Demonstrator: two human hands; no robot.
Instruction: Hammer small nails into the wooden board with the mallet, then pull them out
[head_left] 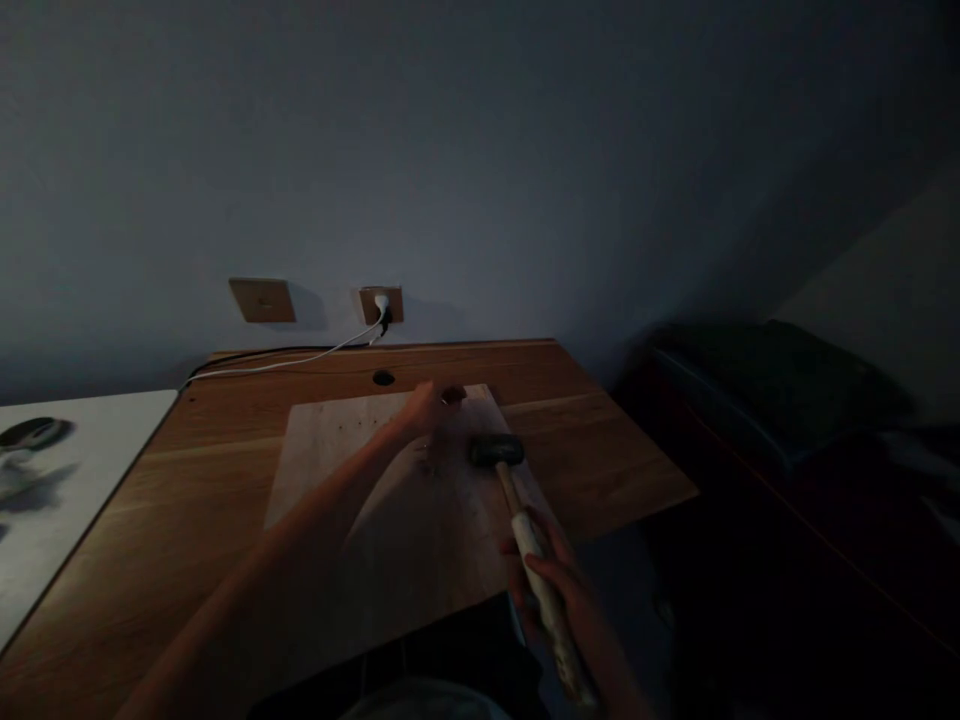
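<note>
My right hand (559, 580) is wrapped round the pale handle of a mallet (496, 450). The mallet's dark head is over the right part of a pale wooden board (330, 470). Near the far edge of that board, my left hand (424, 408) is closed, its fingers bent. Beside its fingertips is a small dark roundish object (453, 396); the dim light hides what it is and whether I grip it. A few small dark marks or pieces show on the board.
The board lies on a brown wooden desk (187, 480) with a cable hole (383, 378). Cables (300, 362) run from a wall socket (382, 305) along its back. A white table (97, 440) adjoins at left. Dark bedding or cushions (780, 390) lie at right.
</note>
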